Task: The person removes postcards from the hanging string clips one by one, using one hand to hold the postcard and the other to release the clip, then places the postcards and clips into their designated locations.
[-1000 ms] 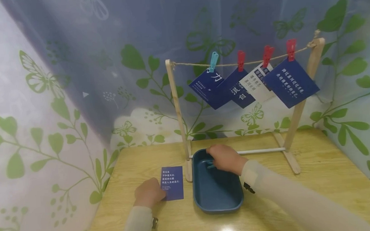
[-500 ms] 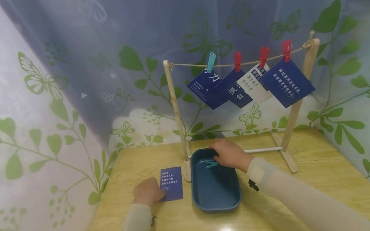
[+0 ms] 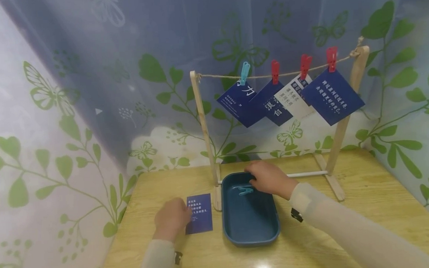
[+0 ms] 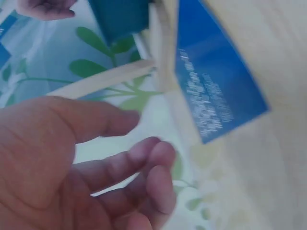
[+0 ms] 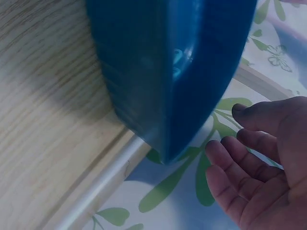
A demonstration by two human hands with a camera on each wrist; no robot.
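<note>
A blue card [image 3: 201, 222] with white writing lies flat on the wooden table. My left hand [image 3: 170, 219] hovers at its left edge; the left wrist view shows loosely curled fingers [image 4: 160, 191] holding nothing, apart from the card. To the right of the card stands a dark blue plastic tray [image 3: 252, 228] with light blue clothespins [image 3: 245, 190] inside, near its far end. Over the tray's far right corner is my right hand [image 3: 272, 180]. Its fingers [image 5: 235, 172] are relaxed and hold nothing in the right wrist view, beside the tray's rim.
Behind the tray stands a wooden frame [image 3: 204, 126] with a string across its top. Red clothespins [image 3: 275, 72] and a light blue clothespin [image 3: 245, 72] hold several cards [image 3: 333, 97] on it. A white rod [image 3: 306, 174] joins the frame's feet. A leaf-patterned curtain [image 3: 163, 124] hangs behind.
The left hand has lifted slightly off the blue card. My right hand has drawn back a little to the right, leaving the light blue clothespins in plainer sight.
</note>
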